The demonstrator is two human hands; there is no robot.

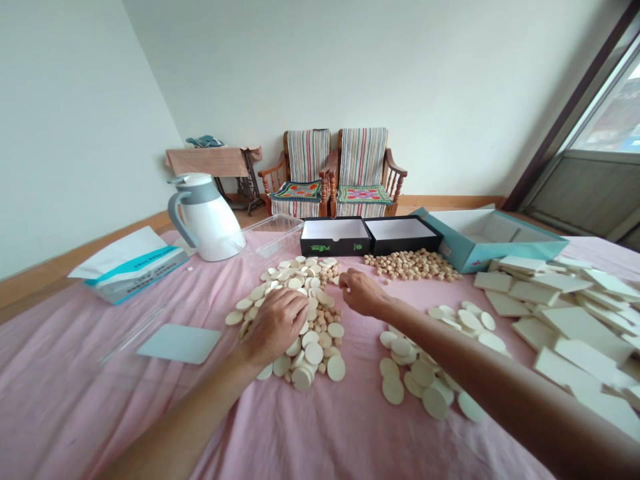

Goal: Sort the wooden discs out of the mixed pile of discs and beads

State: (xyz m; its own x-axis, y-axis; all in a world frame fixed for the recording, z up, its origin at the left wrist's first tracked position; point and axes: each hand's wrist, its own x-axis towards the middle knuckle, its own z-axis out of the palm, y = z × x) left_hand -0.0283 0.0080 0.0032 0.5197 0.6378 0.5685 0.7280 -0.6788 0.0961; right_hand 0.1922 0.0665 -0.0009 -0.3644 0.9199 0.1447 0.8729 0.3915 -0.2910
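Note:
My left hand [280, 323] rests over the left part of a mixed pile, its fingers curled down and their tips hidden. Pale round wooden discs [313, 353] lie under and around it. Among them are small wooden cubes [325, 317], mostly on the pile's right side. Just right of the pile's far end is my right hand [361, 291], with fingers bent and closed together. Whatever it may hold is hidden. A heap of small wooden pieces [423, 265] lies beyond that hand. Below my right forearm spreads a second group of discs [423, 373].
Two black boxes [335, 247] and a light-blue box [500, 250] stand at the back. Square wooden boards [575, 327] are heaped at right. On the left are a white jug [210, 223], a clear plastic tray [273, 237], a white-and-blue bag [135, 267] and a pale flat sheet [180, 343].

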